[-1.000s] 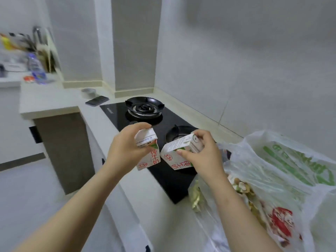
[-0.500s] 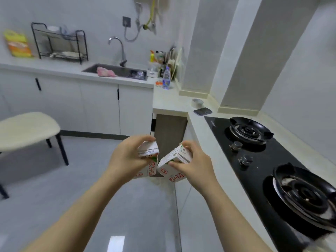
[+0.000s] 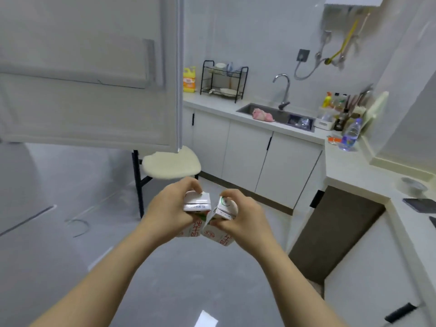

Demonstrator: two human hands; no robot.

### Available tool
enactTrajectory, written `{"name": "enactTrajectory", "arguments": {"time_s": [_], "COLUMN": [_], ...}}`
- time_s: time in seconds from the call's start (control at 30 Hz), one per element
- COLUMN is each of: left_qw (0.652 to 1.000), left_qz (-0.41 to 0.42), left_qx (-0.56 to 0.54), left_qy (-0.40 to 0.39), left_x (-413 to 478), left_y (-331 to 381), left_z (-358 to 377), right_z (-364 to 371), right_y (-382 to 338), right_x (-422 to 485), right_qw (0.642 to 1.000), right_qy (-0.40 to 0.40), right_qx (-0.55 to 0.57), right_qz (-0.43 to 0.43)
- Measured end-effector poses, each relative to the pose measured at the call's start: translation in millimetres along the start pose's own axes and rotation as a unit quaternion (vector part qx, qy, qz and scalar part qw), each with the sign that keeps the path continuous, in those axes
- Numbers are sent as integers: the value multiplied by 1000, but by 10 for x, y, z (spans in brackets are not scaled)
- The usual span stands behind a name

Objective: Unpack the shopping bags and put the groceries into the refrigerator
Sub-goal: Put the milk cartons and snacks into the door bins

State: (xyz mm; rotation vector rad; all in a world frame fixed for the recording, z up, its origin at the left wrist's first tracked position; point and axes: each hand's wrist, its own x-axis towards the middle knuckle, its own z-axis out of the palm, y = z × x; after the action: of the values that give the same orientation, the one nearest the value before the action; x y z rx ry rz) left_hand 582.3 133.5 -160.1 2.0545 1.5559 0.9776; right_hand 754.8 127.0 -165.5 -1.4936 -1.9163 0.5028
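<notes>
Two small white milk cartons with red print are held side by side over the grey floor. My left hand (image 3: 168, 212) grips the left carton (image 3: 197, 205) by its top. My right hand (image 3: 245, 217) grips the right carton (image 3: 224, 214), tilted so the two nearly touch at the bottom. A large white panel that looks like an open refrigerator door (image 3: 94, 90) fills the upper left; the refrigerator's inside is out of view. The shopping bag is out of view.
A cream stool (image 3: 172, 162) with black legs stands just beyond my hands. White cabinets (image 3: 247, 156) and a sink (image 3: 276, 114) with a tap run along the back. The counter (image 3: 349, 168) continues on the right with a water bottle (image 3: 350, 135) and a phone (image 3: 420, 205).
My view has swung left from the stove and bag, past the counter, towards the white door. Both hands still hold the cartons, now closer together.
</notes>
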Motion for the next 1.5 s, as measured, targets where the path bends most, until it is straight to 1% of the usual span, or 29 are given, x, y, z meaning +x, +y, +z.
{"name": "enactTrajectory", "arguments": {"time_s": [0.17,0.3,0.4,0.5,0.63,0.8,1.03,1.33,1.5], "left_qw": [997,993,991,989,983,973,972,987,987], "left_qz": [-48,-92,-103,-111,-118,-108,-51,25,57], "left_qx": [35,35,17,18,39,57,68,39,36], "left_qy": [43,71,83,97,138,197,220,153,148], "left_x": [23,96,207,340,504,612,599,668,661], "left_y": [-362,-571,-665,-699,-715,-738,-710,-870,-912], "left_z": [-565,-986,-1285,-1588,-1997,-2520,-3243,-4169,-4562], "right_z": [370,587,678,721,765,799,749,877,902], "right_y": [-500,-832,-1046,-1272,-1641,-2178,-2836,-3609,-3991], "right_x": [504,893,1203,1524,1894,2205,2336,2422,2401], "right_qw": [990,977,962,950,937,925,917,929,933], "right_qy": [-75,-119,-150,-168,-167,-161,-151,-97,-53], "right_qx": [-9,5,3,14,23,58,82,115,101], "right_qz": [-118,-174,-226,-264,-307,-339,-360,-338,-341]}}
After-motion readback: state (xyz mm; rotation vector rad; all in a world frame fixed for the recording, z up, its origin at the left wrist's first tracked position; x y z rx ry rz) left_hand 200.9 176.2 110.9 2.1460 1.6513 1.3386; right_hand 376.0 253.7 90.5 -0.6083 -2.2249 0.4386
